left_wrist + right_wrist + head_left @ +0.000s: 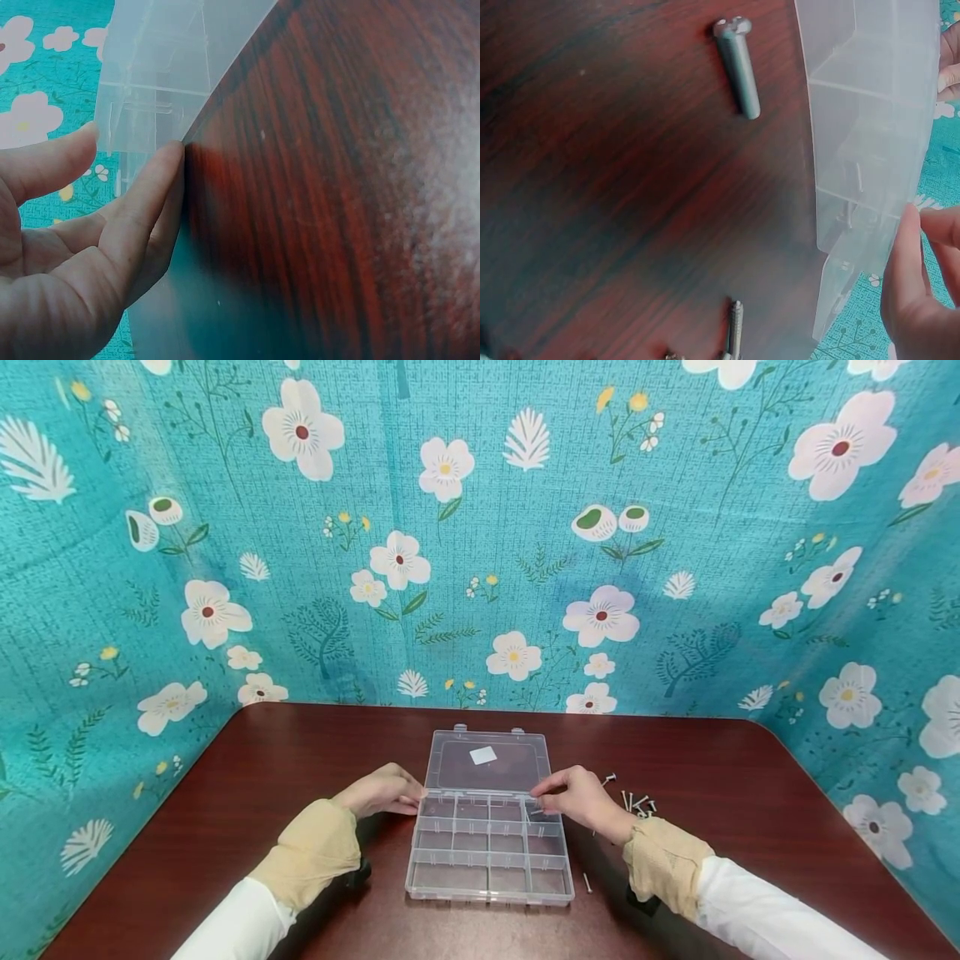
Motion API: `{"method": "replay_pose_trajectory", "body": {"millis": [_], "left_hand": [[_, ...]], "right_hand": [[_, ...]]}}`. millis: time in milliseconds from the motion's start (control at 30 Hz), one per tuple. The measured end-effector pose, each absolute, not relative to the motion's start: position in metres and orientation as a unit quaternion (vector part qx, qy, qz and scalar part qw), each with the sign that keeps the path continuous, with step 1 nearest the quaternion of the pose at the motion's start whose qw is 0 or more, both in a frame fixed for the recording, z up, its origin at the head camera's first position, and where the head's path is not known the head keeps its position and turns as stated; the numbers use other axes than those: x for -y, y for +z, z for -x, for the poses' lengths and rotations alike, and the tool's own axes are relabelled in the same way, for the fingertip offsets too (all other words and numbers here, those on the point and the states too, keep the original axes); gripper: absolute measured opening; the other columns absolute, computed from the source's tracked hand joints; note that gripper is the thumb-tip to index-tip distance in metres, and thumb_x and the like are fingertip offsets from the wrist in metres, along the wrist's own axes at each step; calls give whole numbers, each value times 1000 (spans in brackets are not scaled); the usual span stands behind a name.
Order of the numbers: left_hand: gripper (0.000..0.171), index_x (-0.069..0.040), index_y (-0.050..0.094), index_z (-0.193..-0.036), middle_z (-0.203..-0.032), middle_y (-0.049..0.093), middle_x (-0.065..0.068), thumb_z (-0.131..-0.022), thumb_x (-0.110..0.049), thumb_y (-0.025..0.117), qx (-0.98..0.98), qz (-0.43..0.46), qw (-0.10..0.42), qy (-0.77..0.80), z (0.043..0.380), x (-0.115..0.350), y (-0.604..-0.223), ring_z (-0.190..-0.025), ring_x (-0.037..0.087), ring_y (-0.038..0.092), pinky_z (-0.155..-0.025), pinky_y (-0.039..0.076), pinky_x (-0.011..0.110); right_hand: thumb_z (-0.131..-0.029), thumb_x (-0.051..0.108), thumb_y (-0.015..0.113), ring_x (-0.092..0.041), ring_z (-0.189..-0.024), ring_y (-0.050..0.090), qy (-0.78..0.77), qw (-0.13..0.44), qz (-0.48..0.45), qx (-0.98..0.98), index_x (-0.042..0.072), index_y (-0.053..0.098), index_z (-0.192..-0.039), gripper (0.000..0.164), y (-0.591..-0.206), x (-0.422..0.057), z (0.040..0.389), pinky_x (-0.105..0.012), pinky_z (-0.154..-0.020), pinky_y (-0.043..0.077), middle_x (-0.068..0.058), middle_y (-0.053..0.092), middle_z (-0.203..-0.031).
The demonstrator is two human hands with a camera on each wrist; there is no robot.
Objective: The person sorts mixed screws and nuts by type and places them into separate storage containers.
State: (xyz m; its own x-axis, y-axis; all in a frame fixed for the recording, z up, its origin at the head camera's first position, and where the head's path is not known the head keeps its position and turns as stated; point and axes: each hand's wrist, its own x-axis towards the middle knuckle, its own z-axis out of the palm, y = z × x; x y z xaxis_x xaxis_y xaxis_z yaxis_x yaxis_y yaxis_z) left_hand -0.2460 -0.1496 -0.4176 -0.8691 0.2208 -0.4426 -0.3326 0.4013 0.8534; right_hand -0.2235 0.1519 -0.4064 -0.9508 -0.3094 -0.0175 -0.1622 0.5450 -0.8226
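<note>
A clear plastic compartment box (471, 860) lies on the table with its hinged lid (457, 760) folded back. My left hand (386, 792) is at the box's left side near the hinge; in the left wrist view its extended fingertips touch the box edge, thumb apart. Over the back right compartment is my right hand (577, 797), thumb and forefinger close together at the rim, with no item showing between them. Inside that compartment lies a small metal screw (534, 812), also visible through the clear wall in the right wrist view.
Several loose screws (637, 803) lie scattered right of the box, partly behind my right hand. A single screw (587, 883) is beside the box's front right corner. A white label (483, 755) is on the lid. Floral cloth (465, 568) hangs behind the table (330, 735).
</note>
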Motion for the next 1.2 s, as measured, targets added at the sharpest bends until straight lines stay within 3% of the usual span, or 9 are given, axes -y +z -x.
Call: {"method": "replay_pose_trajectory", "body": {"millis": [167, 467, 800, 1200], "left_hand": [[24, 18, 56, -104, -87, 62, 13, -87, 1, 55, -789, 20, 256, 558, 245, 151, -418, -74, 14, 58, -75, 55, 33], [24, 18, 56, -104, -88, 62, 15, -87, 2, 55, -789, 19, 257, 557, 244, 151, -415, -76, 15, 59, -76, 55, 35], [26, 18, 56, -106, -90, 60, 15, -87, 0, 55, -789, 17, 261, 556, 244, 151, -414, -76, 15, 57, -78, 54, 35], [24, 17, 57, -104, -92, 62, 17, -86, 1, 56, -793, 29, 257, 552, 245, 151, -416, -79, 17, 59, -77, 55, 35]], "right_hand": [[-78, 1, 65, -17, -75, 64, -402, 57, 167, -898, 2, 72, -86, 10, -402, -155, 222, -24, -61, 55, -13, 67, -95], [-76, 0, 67, -8, -69, 58, -275, -45, 323, -904, 6, 72, -81, 10, -391, -163, 215, -19, -56, 49, -3, 67, -80], [-75, 1, 70, -6, -76, 59, -147, -44, 450, -880, 8, 72, -84, 12, -378, -168, 207, -18, -63, 52, 3, 63, -83], [-76, 5, 70, 1, -67, 49, -86, -27, 468, -879, 12, 70, -80, 8, -374, -181, 197, -14, -58, 48, 7, 58, -77]]}}
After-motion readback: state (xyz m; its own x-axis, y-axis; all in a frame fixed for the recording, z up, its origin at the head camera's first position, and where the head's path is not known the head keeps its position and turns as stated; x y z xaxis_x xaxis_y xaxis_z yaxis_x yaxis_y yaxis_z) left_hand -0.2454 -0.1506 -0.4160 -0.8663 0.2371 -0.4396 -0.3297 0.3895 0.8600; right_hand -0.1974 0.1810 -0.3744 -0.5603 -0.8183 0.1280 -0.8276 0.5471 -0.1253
